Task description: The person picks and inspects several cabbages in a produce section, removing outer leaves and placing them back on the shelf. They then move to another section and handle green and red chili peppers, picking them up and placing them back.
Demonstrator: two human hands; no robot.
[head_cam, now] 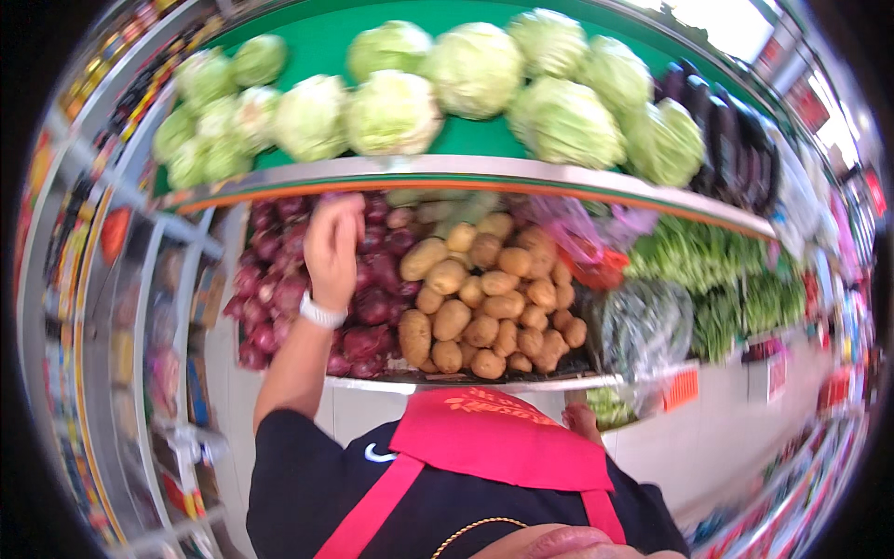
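Observation:
My left hand (336, 230), a white band (322, 311) at its wrist, is over the red onions (374, 305), just below the upper shelf's front edge. Its fingers are bent and blurred, and whether they hold anything cannot be told. Potatoes (482, 328) lie in a heap to the right of the onions. Low beside my red apron (499, 447), my right hand (581, 419) is partly hidden, near the lower display's front rim (489, 384); its grip cannot be made out. Green cabbages (475, 70) stand on the green upper shelf (314, 35) beyond.
Eggplants (723, 140) lie at the upper shelf's right end. Past the potatoes are purple plastic bags (569, 220), a red bag (597, 269), a clear bag of greens (646, 321) and leafy greens (691, 255). Shelving with packaged goods (70, 293) stands at the left.

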